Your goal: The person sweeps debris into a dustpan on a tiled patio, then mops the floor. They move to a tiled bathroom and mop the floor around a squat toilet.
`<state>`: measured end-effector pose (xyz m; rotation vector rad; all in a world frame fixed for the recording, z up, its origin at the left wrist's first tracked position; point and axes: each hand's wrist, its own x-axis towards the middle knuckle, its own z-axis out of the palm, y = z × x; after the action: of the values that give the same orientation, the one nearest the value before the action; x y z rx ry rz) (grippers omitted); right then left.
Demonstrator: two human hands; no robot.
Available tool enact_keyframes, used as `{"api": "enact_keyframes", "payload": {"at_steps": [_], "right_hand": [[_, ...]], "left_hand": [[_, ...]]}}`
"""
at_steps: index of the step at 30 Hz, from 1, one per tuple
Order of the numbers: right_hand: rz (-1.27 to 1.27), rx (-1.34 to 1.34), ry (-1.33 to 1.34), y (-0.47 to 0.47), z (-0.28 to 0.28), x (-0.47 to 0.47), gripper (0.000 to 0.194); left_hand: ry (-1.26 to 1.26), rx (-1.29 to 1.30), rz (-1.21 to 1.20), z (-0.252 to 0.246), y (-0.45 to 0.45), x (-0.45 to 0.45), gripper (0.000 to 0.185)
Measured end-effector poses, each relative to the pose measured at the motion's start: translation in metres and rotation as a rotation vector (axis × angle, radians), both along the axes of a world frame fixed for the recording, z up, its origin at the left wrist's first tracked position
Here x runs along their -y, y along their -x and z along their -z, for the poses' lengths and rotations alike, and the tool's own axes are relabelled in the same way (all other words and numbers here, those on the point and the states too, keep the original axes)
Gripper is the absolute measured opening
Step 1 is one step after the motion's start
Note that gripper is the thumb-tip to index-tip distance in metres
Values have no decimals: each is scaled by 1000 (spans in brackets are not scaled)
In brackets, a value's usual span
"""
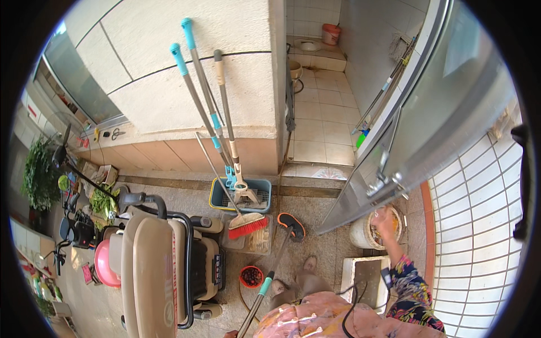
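Note:
My left hand [230,334], mostly cut off by the bottom edge, grips the pole of a flat mop [264,285] with a teal joint. Its dark, orange-edged mop head [291,226] rests on the paved ground ahead of my feet. My right hand [383,219] is stretched out over a white bucket [362,230] that has rubbish-like bits in it, just below the handle of the open glass door [386,186]. The fingers are blurred, so whether they hold anything is unclear.
A blue-grey mop bucket [264,186] carries several poles, with a red-bristled broom [248,226] leaning there. Close by are a clear plastic bin [266,247] and a red bowl of fruit [251,276]. A parked electric vehicle [148,270] stands left; a white basin [346,274] lies right.

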<state>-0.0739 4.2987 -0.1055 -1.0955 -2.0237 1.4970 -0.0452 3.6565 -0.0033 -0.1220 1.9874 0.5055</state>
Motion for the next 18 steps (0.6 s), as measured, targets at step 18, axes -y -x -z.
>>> {"api": "enact_keyframes", "payload": {"at_steps": [18], "right_hand": [[608,454,811,-141,137,-20,57]], "left_hand": [[-335,160,-339,49,211,-222,10]]}}
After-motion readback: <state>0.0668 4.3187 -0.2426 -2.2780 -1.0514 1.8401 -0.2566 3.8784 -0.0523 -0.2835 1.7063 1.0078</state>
